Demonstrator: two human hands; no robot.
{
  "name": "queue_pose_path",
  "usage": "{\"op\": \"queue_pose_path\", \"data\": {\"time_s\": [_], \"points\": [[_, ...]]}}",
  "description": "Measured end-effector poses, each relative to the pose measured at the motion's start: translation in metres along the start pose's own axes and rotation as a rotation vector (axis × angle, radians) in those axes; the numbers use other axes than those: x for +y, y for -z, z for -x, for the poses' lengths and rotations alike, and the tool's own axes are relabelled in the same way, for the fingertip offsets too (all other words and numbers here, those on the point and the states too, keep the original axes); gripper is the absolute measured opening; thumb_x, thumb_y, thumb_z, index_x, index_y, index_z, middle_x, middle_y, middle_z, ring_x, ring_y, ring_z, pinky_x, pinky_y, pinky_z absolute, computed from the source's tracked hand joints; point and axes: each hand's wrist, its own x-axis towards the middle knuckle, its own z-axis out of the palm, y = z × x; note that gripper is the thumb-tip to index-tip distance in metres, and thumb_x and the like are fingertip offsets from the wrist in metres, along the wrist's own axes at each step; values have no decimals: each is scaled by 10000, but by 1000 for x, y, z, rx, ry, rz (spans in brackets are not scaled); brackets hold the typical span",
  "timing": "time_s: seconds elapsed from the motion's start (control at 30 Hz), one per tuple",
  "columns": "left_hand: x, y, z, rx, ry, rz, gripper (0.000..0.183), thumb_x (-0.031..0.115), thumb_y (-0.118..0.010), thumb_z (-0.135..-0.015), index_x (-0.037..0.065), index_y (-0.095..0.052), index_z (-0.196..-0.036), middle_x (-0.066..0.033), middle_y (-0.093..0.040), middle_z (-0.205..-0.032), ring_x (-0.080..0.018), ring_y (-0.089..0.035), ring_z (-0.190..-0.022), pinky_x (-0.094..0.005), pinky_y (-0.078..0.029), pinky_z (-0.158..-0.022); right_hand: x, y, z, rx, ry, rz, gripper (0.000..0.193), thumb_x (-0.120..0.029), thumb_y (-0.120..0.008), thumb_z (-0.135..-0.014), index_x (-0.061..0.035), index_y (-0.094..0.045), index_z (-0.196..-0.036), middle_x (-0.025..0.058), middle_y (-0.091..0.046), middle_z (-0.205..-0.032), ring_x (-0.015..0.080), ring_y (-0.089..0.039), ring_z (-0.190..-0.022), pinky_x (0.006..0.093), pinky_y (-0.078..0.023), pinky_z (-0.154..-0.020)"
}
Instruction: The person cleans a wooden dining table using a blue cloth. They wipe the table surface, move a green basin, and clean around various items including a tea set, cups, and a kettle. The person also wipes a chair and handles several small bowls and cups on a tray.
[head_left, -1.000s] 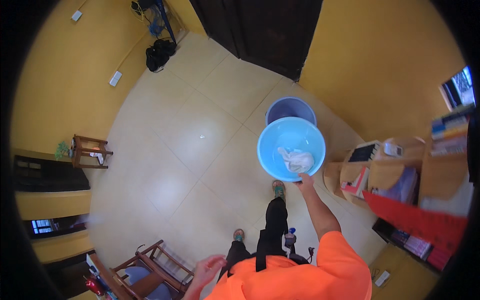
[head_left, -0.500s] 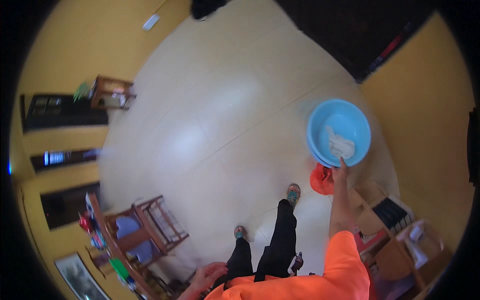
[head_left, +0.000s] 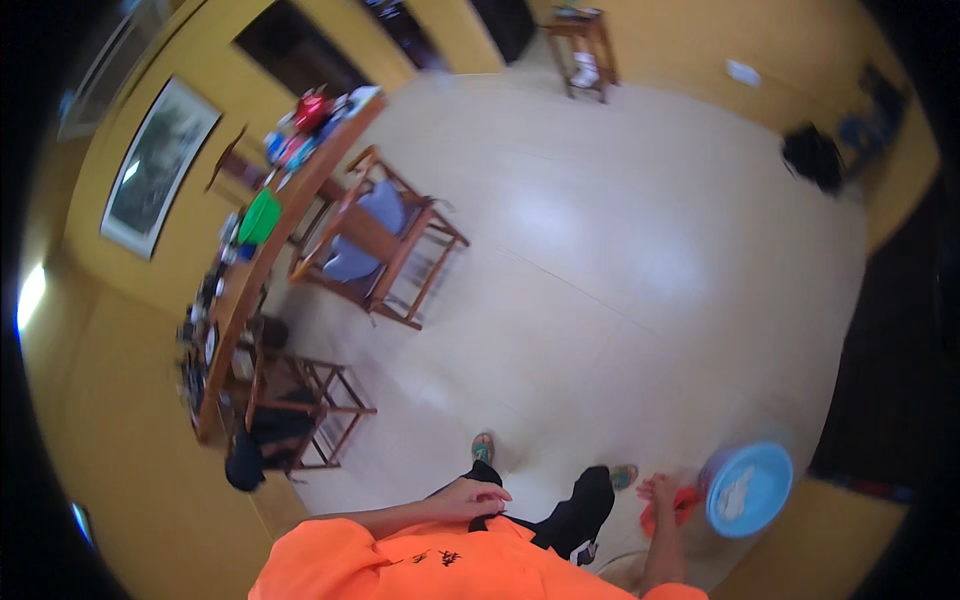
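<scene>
Standing: a person in a bright orange shirt (head_left: 440, 572) and black trousers (head_left: 585, 508), wearing strapped sandals (head_left: 483, 450) on a pale, glossy tiled floor (head_left: 600, 370), seen from above.
Bare left hand (head_left: 478, 497): at six o'clock, over the front of the waist; its grip is half open, fingers loosely bent, with nothing seen in it.
Bare right hand (head_left: 658, 489): between four and five o'clock, its grip loosely open and apart from the rim of the basin; blur leaves unclear whether it touches the red bundle.
Round light-blue basin (head_left: 768, 478): at four o'clock, just beyond the right hand, its mouth facing up; what bears it cannot be told.
Crumpled white cloth (head_left: 733, 497): lying inside the basin, toward its eight o'clock side.
Soft-looking bright red bundle (head_left: 685, 503): between the right hand and the basin, partly hidden by the forearm.
Long brown wooden tabletop (head_left: 243, 300): stretching from eight to eleven o'clock, crowded with small items, among them a green bowl-like container (head_left: 260, 217).
Brown wooden armchair (head_left: 368, 235): at ten o'clock, beside the tabletop, with a grey-blue cushion (head_left: 350, 262).
Yellow walls (head_left: 690, 40): a framed picture (head_left: 160, 165) at ten o'clock, a black bag (head_left: 813, 157) below at two.
</scene>
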Motion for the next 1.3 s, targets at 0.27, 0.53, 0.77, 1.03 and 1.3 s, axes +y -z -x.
{"op": "queue_pose_path", "data": {"time_s": [0.27,0.53,0.77,1.03,1.3], "points": [[-151,113,57,179,-287,233,360,336,-589,-962,63,-673,-1181,-82,-709,-950,-150,-652,-866,-289,-505,-766,-61,-217,95,-101,85,263,331,-40,-498,-907,91,-461,-1209,230,-643,-885,365,-704,-706,433,-597,-536],[-249,266,125,649,-250,461,305,293,-627,-916,96,-696,-1138,-93,-723,-942,-170,-672,-846,-309,-531,-787,-76,-488,171,-465,68,701,419,-47,-536,-882,135,-464,-1252,264,-661,-994,370,-713,-816,428,-612,-671],[-300,334,137,722,-264,569,292,282,-619,-923,100,-696,-1138,-74,-732,-947,-177,-691,-827,-315,-542,-760,-96,-676,213,-774,104,807,381,-118,-564,-929,112,-510,-1228,248,-673,-1012,346,-717,-834,410,-608,-686],[-301,474,168,947,-255,684,275,251,-639,-914,81,-703,-1121,-74,-728,-873,-128,-674,-786,-289,-540,-730,-121,-885,236,-1067,129,812,329,-105,-571,-932,85,-555,-1201,234,-686,-1008,327,-721,-853,377,-596,-696],[-351,554,159,972,-221,885,288,238,-637,-915,51,-698,-1126,-73,-728,-905,-123,-672,-811,-282,-530,-752,-134,-1060,276,-1273,122,896,299,-93,-558,-957,71,-573,-1207,211,-687,-1029,304,-715,-884,367,-588,-721]]}}
